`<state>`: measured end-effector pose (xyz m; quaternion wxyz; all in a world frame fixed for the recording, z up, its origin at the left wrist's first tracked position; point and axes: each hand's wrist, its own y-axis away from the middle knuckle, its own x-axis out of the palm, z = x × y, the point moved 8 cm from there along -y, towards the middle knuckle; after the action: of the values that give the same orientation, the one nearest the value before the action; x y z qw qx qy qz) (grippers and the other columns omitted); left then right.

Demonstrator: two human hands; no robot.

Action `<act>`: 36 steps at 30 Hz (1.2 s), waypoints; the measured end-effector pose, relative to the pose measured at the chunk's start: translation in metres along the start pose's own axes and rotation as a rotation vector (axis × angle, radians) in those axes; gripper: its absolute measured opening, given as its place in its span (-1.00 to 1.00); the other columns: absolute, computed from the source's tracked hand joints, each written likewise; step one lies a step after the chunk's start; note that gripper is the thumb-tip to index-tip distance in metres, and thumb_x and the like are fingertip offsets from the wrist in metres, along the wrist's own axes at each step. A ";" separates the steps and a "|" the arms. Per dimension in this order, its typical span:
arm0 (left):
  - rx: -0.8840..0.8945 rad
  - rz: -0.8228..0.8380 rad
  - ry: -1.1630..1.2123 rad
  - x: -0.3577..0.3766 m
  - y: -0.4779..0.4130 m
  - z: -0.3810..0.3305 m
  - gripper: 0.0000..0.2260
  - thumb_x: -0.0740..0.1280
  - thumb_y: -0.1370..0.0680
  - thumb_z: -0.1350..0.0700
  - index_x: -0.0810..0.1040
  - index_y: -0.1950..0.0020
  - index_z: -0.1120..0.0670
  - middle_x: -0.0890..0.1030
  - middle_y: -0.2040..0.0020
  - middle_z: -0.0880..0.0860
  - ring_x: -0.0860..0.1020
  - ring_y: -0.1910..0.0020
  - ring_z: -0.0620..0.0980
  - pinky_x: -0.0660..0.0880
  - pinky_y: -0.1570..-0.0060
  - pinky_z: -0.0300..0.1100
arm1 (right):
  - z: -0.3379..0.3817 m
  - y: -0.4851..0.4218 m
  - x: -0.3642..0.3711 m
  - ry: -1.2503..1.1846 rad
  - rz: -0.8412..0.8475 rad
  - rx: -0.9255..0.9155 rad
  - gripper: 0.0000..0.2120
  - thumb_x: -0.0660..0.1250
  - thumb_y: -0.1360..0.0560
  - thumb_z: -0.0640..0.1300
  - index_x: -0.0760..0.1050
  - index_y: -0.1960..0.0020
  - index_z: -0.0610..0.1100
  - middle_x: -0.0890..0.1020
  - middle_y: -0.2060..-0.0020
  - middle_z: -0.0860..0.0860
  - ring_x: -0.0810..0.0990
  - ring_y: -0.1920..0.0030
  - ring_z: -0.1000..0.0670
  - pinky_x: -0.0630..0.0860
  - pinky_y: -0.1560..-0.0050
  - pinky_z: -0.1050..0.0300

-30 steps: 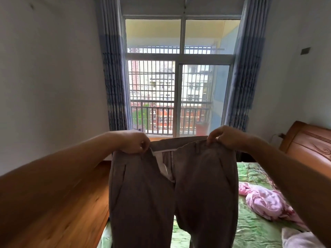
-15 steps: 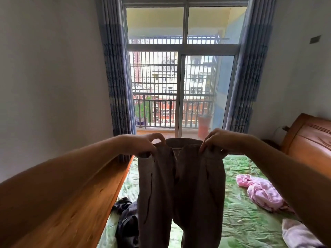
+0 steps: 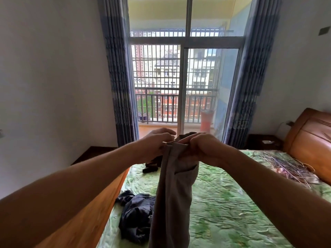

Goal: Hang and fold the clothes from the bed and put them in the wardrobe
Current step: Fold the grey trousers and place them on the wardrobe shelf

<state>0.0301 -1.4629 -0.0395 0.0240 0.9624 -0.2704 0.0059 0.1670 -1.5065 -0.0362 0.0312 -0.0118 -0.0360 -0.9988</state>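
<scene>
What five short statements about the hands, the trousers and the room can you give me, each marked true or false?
1. The left hand and the right hand both hold the trousers at the waistband. True.
2. The trousers lie flat on the bed. False: they hang from the hands above it.
3. A dark garment lies on the bed near its left edge. True.
4. The curtains cover the window. False: they are pulled to the sides.
5. The headboard is white metal. False: it is brown wood.
</scene>
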 end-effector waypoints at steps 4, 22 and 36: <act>0.179 0.067 -0.373 0.009 0.012 0.004 -0.40 0.58 -0.36 0.28 0.43 -0.30 0.01 0.59 -0.17 0.12 0.63 -0.11 0.05 0.62 -0.05 -0.07 | -0.011 -0.010 -0.005 0.056 -0.039 0.000 -0.62 0.16 -0.33 -0.59 0.69 0.09 -0.37 0.70 0.13 -0.25 0.69 0.12 -0.21 0.62 -0.10 -0.21; 0.594 0.103 -1.061 -0.014 0.022 -0.018 -0.63 0.25 -0.39 0.46 0.56 -0.07 0.11 0.61 0.02 0.00 0.59 0.03 -0.02 0.55 0.05 0.06 | -0.021 0.046 0.040 2.011 0.164 -1.057 -0.73 0.11 -0.49 0.01 0.57 0.09 -0.03 0.56 0.08 -0.03 0.49 0.03 -0.08 0.45 0.06 -0.03; 0.886 0.322 -1.613 -0.008 0.046 0.001 -0.71 0.32 -0.59 0.13 0.45 -0.30 -0.02 0.37 -0.43 -0.07 0.56 -0.18 -0.04 0.57 -0.10 -0.13 | -0.042 0.022 0.032 2.093 0.194 -0.484 -0.78 0.18 -0.59 -0.07 0.61 0.01 -0.04 0.68 0.14 -0.01 0.63 0.05 -0.08 0.43 -0.07 0.02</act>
<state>-0.0007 -1.4975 -0.0390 -0.5414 0.5479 -0.3087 -0.5581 0.1357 -1.5332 -0.0756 0.1223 0.8394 0.2080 -0.4870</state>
